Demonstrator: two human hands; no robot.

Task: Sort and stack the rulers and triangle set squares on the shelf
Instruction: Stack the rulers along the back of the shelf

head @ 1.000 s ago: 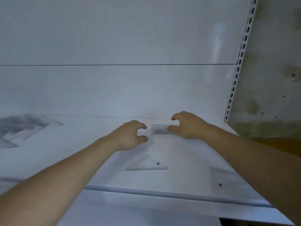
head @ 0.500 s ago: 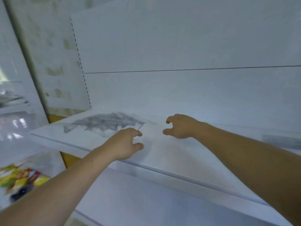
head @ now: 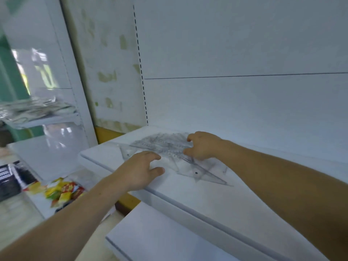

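A loose pile of clear plastic rulers and set squares lies at the left end of the white shelf. One clear triangle set square with a dark dot juts out of the pile towards the right front. My right hand hovers at the pile's right side, fingers curved, thumb and forefinger tips at the rulers' ends; nothing is lifted. My left hand is at the shelf's front edge, just before the pile, fingers loosely curled and holding nothing.
The shelf's back panel rises close behind the pile. A lower white shelf sticks out below. To the left stand another shelf unit with stacked papers and a counter with yellow and red packets.
My view has swung left from the shelf's right end to the pile. My right hand has left the ruler it held there, and both hands now reach the pile.
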